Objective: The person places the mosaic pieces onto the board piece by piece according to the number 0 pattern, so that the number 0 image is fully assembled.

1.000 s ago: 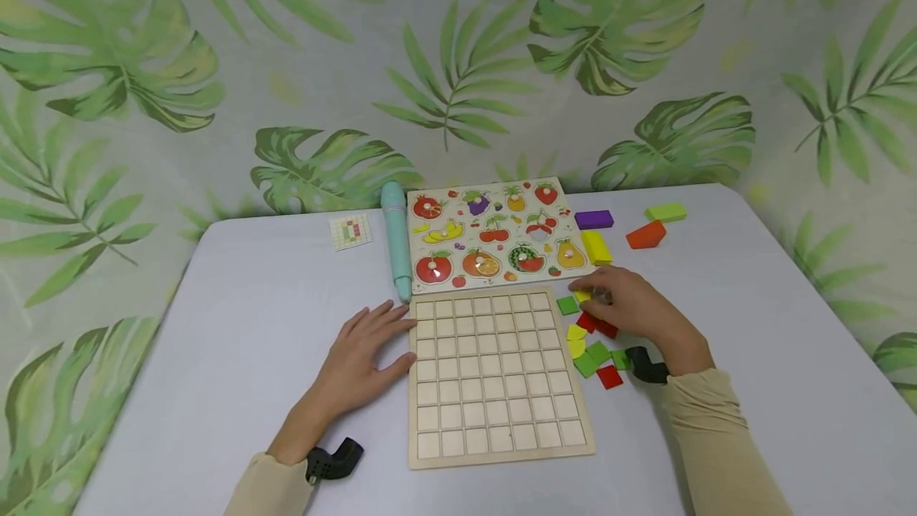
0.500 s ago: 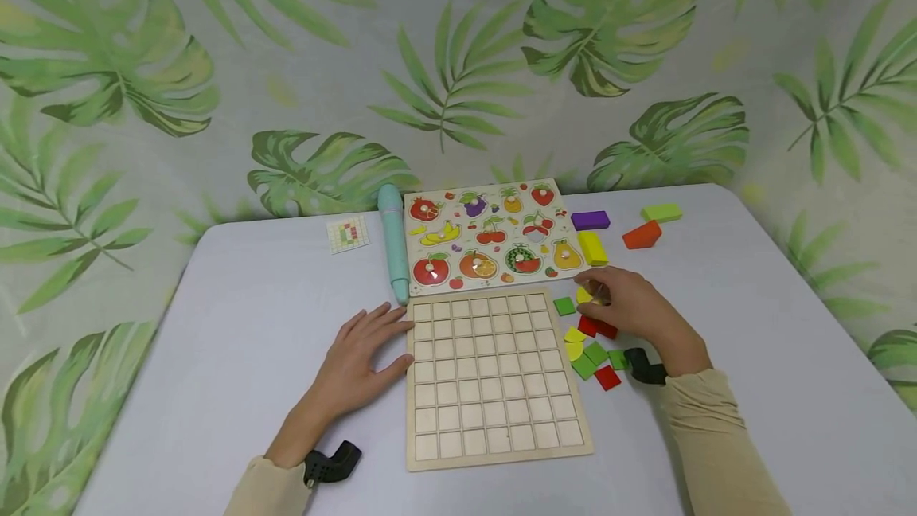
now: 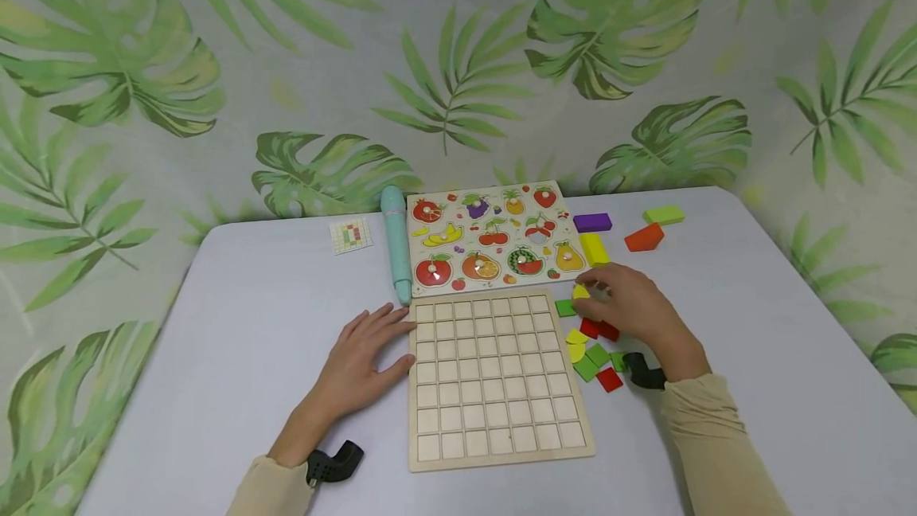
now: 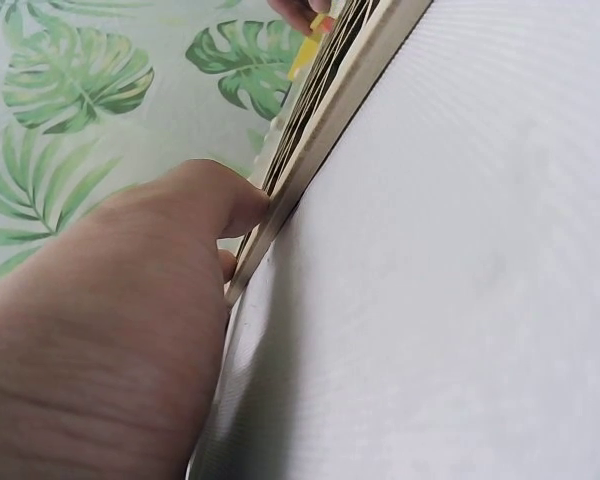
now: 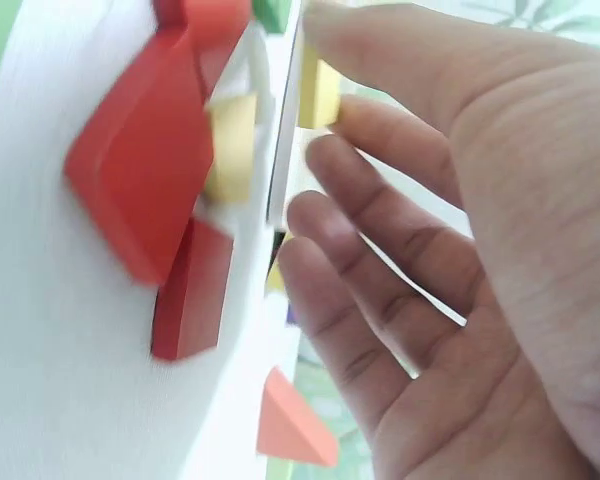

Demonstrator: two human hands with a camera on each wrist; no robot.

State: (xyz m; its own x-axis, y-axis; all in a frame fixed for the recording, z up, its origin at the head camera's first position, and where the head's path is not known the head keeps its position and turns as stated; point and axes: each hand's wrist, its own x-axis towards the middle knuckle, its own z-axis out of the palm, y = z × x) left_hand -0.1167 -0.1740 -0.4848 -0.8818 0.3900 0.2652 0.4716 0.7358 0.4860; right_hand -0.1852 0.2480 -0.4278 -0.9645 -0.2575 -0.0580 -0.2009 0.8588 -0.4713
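Where the head view looks down on the table (image 3: 236, 325), the right hand (image 3: 634, 310) rests over a heap of small coloured tiles (image 3: 593, 345) just right of the grid board (image 3: 494, 377), fingertips pinching a yellow tile (image 3: 581, 291) at the heap's far end. The left hand (image 3: 358, 357) lies flat with straight fingers, touching the board's left edge. Behind the board sit a fruit puzzle (image 3: 494, 237), a teal pen (image 3: 395, 241), a small pattern card (image 3: 350, 233) and four larger blocks (image 3: 623, 231).

In the left wrist view, the left hand (image 4: 110, 330) has its thumb set against the board's edge (image 4: 320, 130); nothing is gripped.

In the right wrist view, the right hand (image 5: 460, 250) shows loosely bent fingers (image 5: 380, 190) with a yellow tile (image 5: 318, 92) at the fingertips; red tiles (image 5: 155, 170) lie blurred beside it, so the exact contact is hard to read.

Judged from its look, the tile is thin, stiff, light wood with a painted face. It should be taken by two opposite edges with thumb and forefinger; a flat press may slide it.

The table is a smooth, pale, level cover, likely low in friction. The backdrop is a leaf-print cloth (image 3: 143, 62) close behind the table.
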